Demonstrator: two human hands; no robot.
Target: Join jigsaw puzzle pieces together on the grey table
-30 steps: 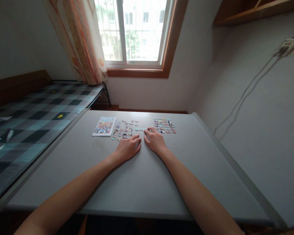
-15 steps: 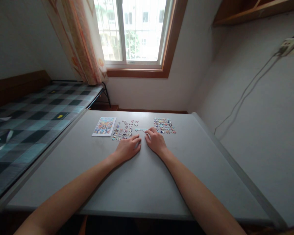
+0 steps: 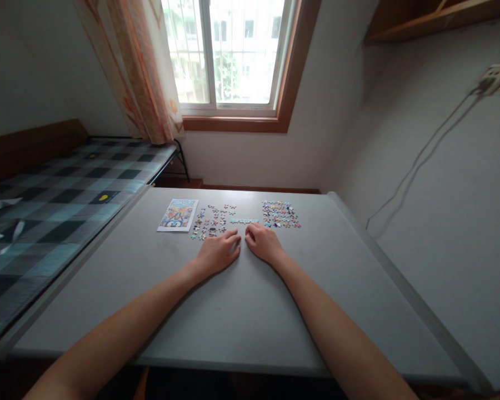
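Note:
My left hand [image 3: 220, 248] rests on the table, fingers loosely stretched and slightly apart, with nothing visible in it. Its fingertips are just right of a group of loose jigsaw pieces [image 3: 216, 219]. My right hand [image 3: 264, 242] lies opposite, its fingers curled in; whether a small piece is inside them cannot be seen. Just beyond its knuckles is a short joined strip of light blue-green jigsaw pieces [image 3: 244, 221]. Behind and right of that hand, more loose jigsaw pieces [image 3: 281, 214] are laid in rows.
A printed picture sheet [image 3: 178, 215] lies left of the pieces on the grey table [image 3: 216, 322]. A bed with a checked cover [image 3: 66, 205] runs along the left side. Ahead is a window [image 3: 233, 55] with a curtain [image 3: 137, 72]. A cable [image 3: 416, 161] hangs on the right wall.
My right hand has drawn back slightly toward me and its fingers have curled in, so the strip's right end now shows. My left hand has stayed put.

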